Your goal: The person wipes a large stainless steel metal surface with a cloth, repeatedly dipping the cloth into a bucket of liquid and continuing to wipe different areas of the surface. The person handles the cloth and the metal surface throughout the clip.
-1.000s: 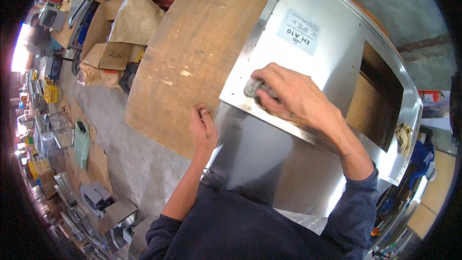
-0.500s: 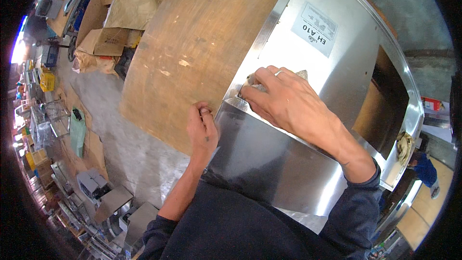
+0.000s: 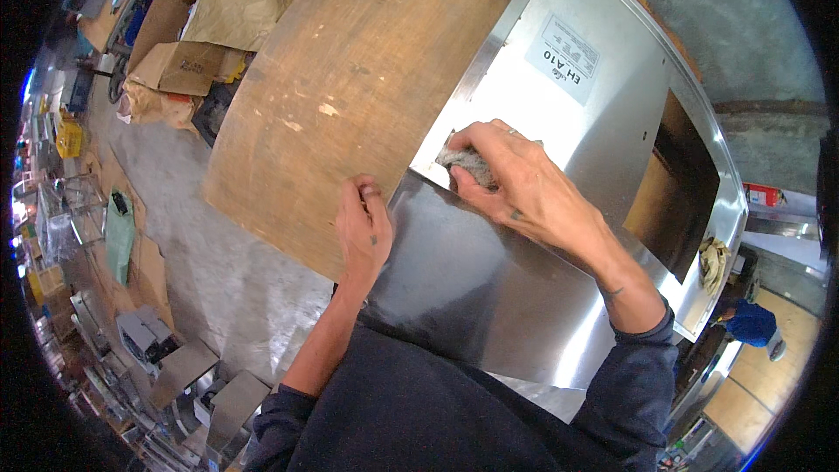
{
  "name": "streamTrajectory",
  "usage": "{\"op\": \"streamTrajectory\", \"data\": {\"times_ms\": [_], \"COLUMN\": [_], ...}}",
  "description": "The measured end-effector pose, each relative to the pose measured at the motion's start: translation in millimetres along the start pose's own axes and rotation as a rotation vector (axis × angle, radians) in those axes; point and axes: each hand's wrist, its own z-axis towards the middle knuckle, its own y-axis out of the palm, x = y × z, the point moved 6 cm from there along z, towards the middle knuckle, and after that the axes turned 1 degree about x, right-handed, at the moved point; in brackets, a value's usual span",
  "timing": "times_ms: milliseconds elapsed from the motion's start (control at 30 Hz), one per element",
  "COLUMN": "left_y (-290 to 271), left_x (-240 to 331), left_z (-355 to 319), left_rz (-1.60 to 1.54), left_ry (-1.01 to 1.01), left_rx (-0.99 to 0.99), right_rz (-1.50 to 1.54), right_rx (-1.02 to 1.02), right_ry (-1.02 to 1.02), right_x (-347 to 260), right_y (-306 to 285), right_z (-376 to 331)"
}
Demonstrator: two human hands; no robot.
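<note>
Right hand [image 3: 535,182]: its grip is clamped on the grey scrubbing pad, fingers bent over it.
Grey scrubbing pad [image 3: 465,163]: under the right hand, on the steel box, near its left corner closest to the person.
Left hand [image 3: 364,232]: fingers curled, just beside the box; I cannot tell if this grip is fully together.
Steel box [image 3: 603,135]: it lies on the wooden tabletop [image 3: 332,70], with 1 pale sticker [image 3: 564,59] and 1 rectangular opening [image 3: 680,188].
Yellowish cloth [image 3: 713,264]: at the right end of the box.
</note>
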Motion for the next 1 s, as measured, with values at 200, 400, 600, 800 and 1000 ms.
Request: {"op": "streamTrajectory", "data": {"times_ms": [200,400,600,800,1000], "left_y": [1.7,0.0,1.8,1.2,2.1], "left_x": [2.1,2.5,7.1,2.4,1.3], "left_z": [1.0,-0.4,0.4,-0.3,-0.1], "left_rz": [0.002,-0.047,0.023,0.007,0.01], "left_ry": [0.011,0.016,0.012,0.055,0.06], "left_rx": [-0.008,0.024,0.008,0.019,0.047], "right_rz": [-0.064,-0.25,-0.153,-0.154,-0.136], "right_rx": [0.129,0.291,0.148,-0.107,0.189], "right_ry": [-0.242,-0.219,-0.283,-0.31,-0.222], "right_x": [-9.0,1.0,-6.2,0.2,8.1], "right_y": [12.7,11.3,18.7,0.3,-17.0], "right_z": [0.1,5.8,-0.4,5.5,-11.6]}}
